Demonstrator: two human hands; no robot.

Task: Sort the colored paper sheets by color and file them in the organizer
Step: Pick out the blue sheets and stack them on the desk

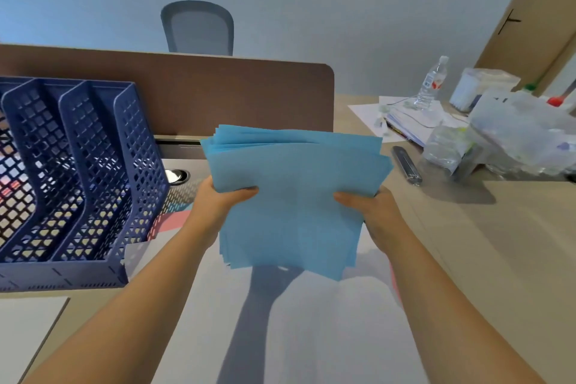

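Observation:
A loose stack of light blue paper sheets (296, 184) is lifted above the desk at the centre. My left hand (218, 199) grips its left edge, thumb on top. My right hand (371, 206) grips its right edge the same way. The sheets fan unevenly at the far side. A dark blue slotted plastic organizer (78, 171) stands on the desk at the left, its nearest divider a short way left of my left hand. Pink paper (174, 218) shows on the desk beside the organizer's right side, and a pink edge (396, 287) peeks out under my right forearm.
White sheets (311, 337) lie on the desk under the stack. A brown partition (218, 93) runs behind the desk, with a grey chair (199, 28) beyond it. At the right lie a water bottle (431, 84), clear plastic bags (514, 131), papers and a dark stapler-like bar (406, 165).

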